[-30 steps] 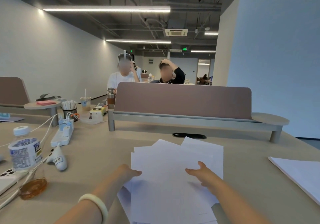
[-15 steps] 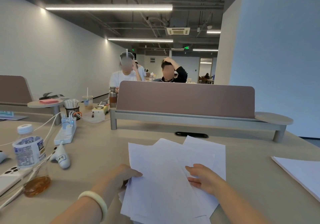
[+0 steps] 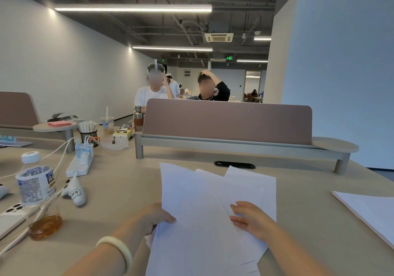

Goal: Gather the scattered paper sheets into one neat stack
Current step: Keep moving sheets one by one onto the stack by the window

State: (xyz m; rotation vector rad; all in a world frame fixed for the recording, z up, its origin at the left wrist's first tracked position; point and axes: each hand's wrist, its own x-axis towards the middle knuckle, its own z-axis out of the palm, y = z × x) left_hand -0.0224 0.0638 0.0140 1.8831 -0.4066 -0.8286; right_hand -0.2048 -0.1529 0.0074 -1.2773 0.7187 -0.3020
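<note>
My left hand point(image 3: 157, 218) pinches the left edge of the sheets point(image 3: 191, 211), thumb on top, to steer them. My right hand point(image 3: 250, 220) lies flat on top, fingers relaxed, pinning the fanned sheets to the table point(image 3: 119, 190).

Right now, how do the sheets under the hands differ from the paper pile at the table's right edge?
The fanned sheets lie at crossed angles; the right pile looks squared. The left hand and right hand touch the fanned sheets; nothing touches the right pile. Both are white and on the table.
</note>
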